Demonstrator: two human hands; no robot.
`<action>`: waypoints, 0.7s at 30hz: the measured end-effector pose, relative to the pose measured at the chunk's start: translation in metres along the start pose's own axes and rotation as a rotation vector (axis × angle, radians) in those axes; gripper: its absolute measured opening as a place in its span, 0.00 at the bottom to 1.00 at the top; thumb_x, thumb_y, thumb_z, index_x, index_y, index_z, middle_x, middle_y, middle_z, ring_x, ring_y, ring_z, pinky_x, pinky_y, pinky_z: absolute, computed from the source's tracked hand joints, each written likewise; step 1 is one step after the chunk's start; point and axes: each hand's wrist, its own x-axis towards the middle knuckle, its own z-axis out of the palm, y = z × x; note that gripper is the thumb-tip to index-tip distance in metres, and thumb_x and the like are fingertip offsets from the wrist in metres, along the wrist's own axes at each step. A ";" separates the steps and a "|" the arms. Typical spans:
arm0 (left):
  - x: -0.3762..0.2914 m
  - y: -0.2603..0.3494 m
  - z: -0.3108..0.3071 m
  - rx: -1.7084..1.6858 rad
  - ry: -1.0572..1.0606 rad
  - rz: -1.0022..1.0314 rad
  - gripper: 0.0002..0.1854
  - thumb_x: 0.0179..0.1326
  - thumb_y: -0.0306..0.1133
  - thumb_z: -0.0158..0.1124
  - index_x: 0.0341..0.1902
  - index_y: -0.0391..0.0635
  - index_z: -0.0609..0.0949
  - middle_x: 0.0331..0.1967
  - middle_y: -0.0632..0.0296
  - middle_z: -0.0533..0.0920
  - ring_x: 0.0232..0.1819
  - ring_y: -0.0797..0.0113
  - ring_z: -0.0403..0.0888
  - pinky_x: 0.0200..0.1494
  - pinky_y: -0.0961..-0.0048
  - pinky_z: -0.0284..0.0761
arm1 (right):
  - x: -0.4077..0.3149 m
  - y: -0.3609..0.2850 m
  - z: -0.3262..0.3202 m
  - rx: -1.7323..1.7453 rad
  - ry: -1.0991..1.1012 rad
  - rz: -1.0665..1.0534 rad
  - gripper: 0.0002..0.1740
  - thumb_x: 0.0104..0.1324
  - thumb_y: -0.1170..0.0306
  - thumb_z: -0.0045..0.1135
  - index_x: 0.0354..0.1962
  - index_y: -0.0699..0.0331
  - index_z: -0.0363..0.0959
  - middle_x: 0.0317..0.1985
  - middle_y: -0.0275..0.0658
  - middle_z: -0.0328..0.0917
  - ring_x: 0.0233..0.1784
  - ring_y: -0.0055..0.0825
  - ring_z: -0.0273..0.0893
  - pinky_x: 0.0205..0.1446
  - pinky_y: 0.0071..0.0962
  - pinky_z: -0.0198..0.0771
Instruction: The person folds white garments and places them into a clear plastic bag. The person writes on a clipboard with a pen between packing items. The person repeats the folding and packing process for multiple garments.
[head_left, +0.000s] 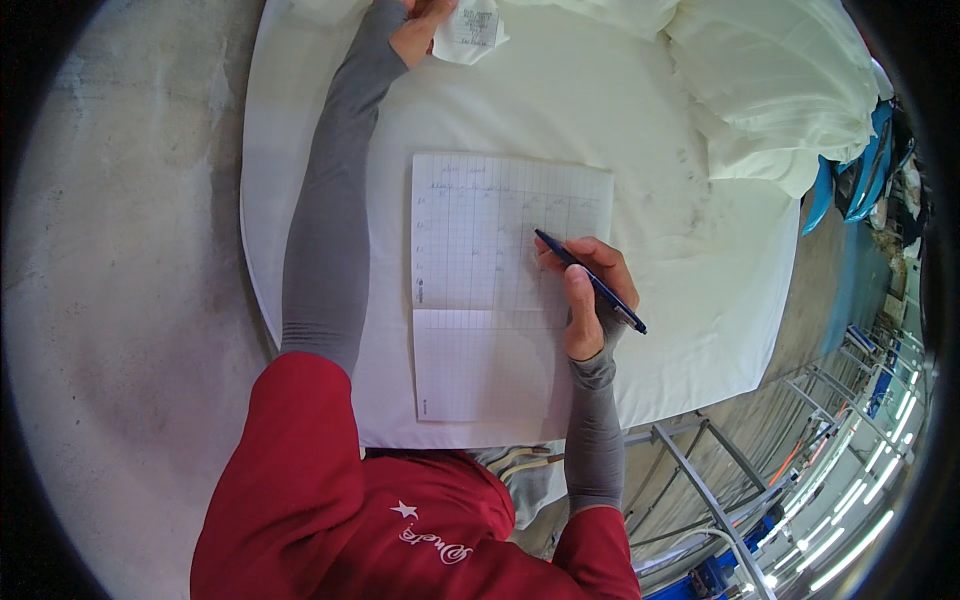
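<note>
A dark blue pen (592, 283) rests between the thumb and fingers of my right hand (592, 292), over the right half of an open notebook (454, 360). The pen's tip is over the upper page, which carries a ruled table with handwritten entries; the lower page is mostly blank grid. My left hand (420, 34) reaches to the top edge of the view, where it is partly cut off. Its thumb and fingers pinch the side of a white fabric piece with a printed label (476, 26).
White cloth (675, 300) covers the surface under the notebook. Bunched white fabric (772, 82) is heaped at the top right. Concrete floor (135, 262) shows at left. Metal frames (705, 487) stand at lower right, and blue items (870, 172) lie beyond the cloth's right edge.
</note>
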 end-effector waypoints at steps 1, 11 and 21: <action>0.000 0.000 0.000 -0.033 -0.005 -0.019 0.13 0.73 0.36 0.60 0.34 0.40 0.79 0.23 0.70 0.75 0.26 0.81 0.69 0.28 0.74 0.66 | 0.000 0.001 -0.001 -0.002 -0.005 -0.016 0.14 0.71 0.72 0.55 0.50 0.74 0.75 0.41 0.47 0.85 0.46 0.31 0.84 0.53 0.30 0.77; 0.000 0.007 -0.001 -0.034 -0.003 -0.046 0.13 0.74 0.36 0.60 0.36 0.38 0.80 0.24 0.68 0.78 0.27 0.79 0.71 0.29 0.73 0.68 | 0.002 0.003 -0.001 0.100 -0.002 -0.118 0.14 0.71 0.76 0.52 0.52 0.73 0.74 0.45 0.50 0.82 0.48 0.37 0.84 0.51 0.35 0.82; 0.003 0.006 -0.004 -0.075 -0.036 -0.050 0.13 0.74 0.35 0.59 0.34 0.39 0.79 0.25 0.70 0.77 0.26 0.81 0.70 0.28 0.74 0.69 | 0.005 -0.001 -0.025 0.287 0.012 -0.132 0.17 0.74 0.63 0.60 0.42 0.73 0.79 0.27 0.46 0.80 0.29 0.32 0.79 0.34 0.29 0.74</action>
